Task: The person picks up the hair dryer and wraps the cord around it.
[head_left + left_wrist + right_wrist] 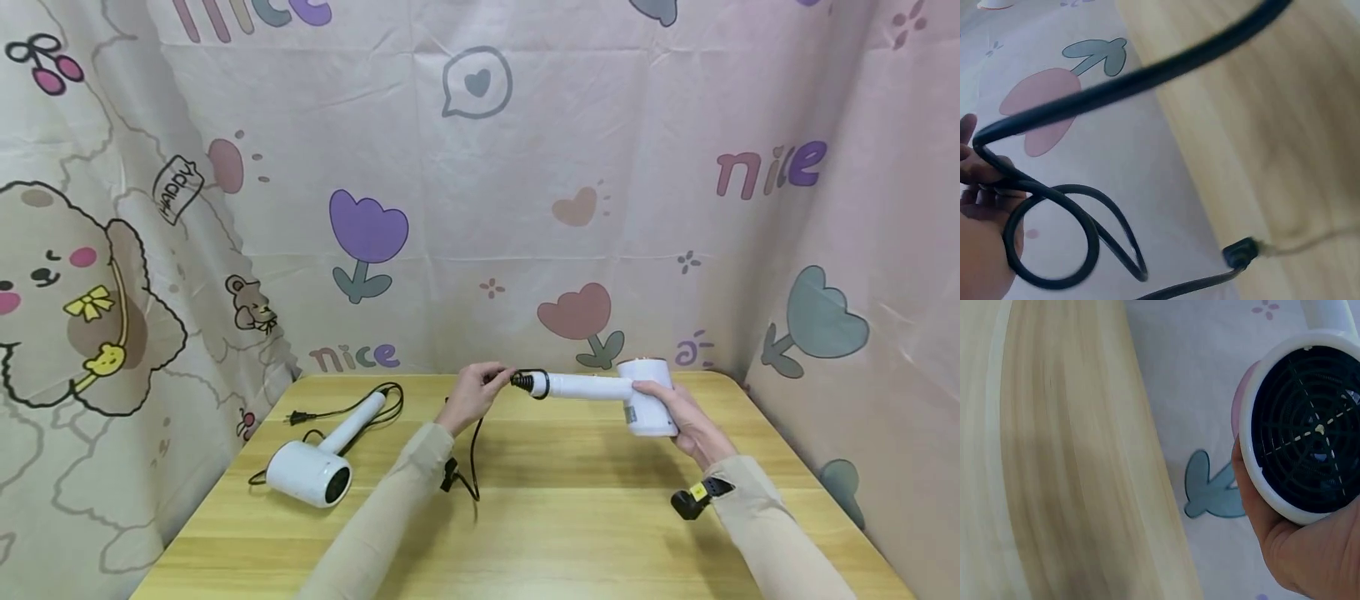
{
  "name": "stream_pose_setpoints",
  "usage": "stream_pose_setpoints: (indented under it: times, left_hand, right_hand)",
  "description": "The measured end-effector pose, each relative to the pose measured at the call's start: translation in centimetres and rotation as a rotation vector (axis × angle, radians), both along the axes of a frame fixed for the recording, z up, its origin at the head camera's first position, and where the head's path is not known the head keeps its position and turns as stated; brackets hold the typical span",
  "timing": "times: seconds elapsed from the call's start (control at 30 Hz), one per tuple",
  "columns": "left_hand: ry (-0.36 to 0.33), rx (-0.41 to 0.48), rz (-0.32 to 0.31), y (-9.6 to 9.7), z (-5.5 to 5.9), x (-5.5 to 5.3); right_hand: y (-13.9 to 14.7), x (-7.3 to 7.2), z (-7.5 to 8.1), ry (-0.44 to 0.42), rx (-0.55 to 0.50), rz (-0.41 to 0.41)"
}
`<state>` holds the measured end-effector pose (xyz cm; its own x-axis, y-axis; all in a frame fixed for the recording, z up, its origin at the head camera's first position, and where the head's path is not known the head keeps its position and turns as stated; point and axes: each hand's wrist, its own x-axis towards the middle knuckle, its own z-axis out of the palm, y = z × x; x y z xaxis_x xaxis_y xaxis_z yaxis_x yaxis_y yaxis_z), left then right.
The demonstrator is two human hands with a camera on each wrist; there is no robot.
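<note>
A white hair dryer (pixel 588 386) is held up level over the table, its handle pointing left. My right hand (pixel 693 425) grips the barrel. In the right wrist view the dark round grille (pixel 1310 434) at one end of the barrel faces the camera. Near the handle's end, my left hand (pixel 472 396) pinches the black cord (pixel 474 450). That cord loops around the handle end and hangs down below the hand. In the left wrist view a coil of the cord (pixel 1054 284) hangs beside the left fingers, with a small black block (pixel 1241 253) farther along.
A second white hair dryer (pixel 307 473) lies at the table's left, its black cord looped behind it and its plug (pixel 300 417) toward the back. The wooden table (pixel 570 542) meets a printed curtain (pixel 480 208) at the back and sides.
</note>
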<state>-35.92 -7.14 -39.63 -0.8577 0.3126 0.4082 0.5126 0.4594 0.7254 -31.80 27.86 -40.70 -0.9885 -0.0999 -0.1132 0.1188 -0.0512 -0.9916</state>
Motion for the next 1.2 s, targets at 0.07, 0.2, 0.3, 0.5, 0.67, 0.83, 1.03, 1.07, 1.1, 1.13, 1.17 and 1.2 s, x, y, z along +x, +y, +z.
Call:
stream_pose_setpoints:
  times: [0.07, 0.2, 0.3, 0.5, 0.67, 0.83, 1.03, 1.07, 1.1, 1.13, 1.17, 1.2]
  left_hand:
    - [-0.025, -0.026, 0.003, 0.1, -0.5, 0.1]
    - [-0.034, -0.069, 0.01, 0.7, -1.2, 0.6]
    - [0.016, -0.1, 0.025, 1.2, -1.6, 0.9]
    - [0.188, -0.274, 0.024, 2.1, -1.9, 1.4]
    - [0.289, -0.38, 0.045, 2.5, -1.8, 1.7]
    - [0.396, -0.397, 0.09, 2.8, -1.2, 1.6]
    - [0.55, -0.428, 0.175, 2.5, -0.5, 1.7]
    - [0.565, -0.433, 0.179, 2.5, -0.4, 1.8]
    - [0.581, -0.441, 0.18, 2.4, -0.4, 1.8]
    - [0.596, -0.45, 0.181, 2.4, -0.3, 1.9]
    - [0.609, -0.458, 0.181, 2.4, -0.2, 2.0]
    - [0.621, -0.465, 0.179, 2.3, -0.1, 2.0]
  right_hand:
    - [-0.1, 0.1, 0.0, -0.028, -0.07, -0.004]
    - [-0.5, 0.1, 0.1, -0.059, -0.208, -0.014]
    - [-1.0, 0.0, 0.3, -0.089, -0.281, -0.045]
    - [-2.0, 0.0, 0.9, -0.095, -0.211, -0.233]
    - [-2.5, 0.1, 1.4, -0.006, 0.021, -0.428]
    - [-2.5, 0.0, 2.1, 0.081, 0.179, -0.512]
    - [-2.3, 0.1, 2.4, 0.139, 0.334, -0.582]
    - [-2.2, 0.1, 2.4, 0.147, 0.356, -0.587]
    - [-2.2, 0.1, 2.3, 0.156, 0.378, -0.593]
    - [-2.1, 0.1, 2.2, 0.164, 0.398, -0.596]
    - [-2.1, 0.1, 2.1, 0.174, 0.417, -0.598]
    - [-2.0, 0.1, 2.0, 0.185, 0.433, -0.6]
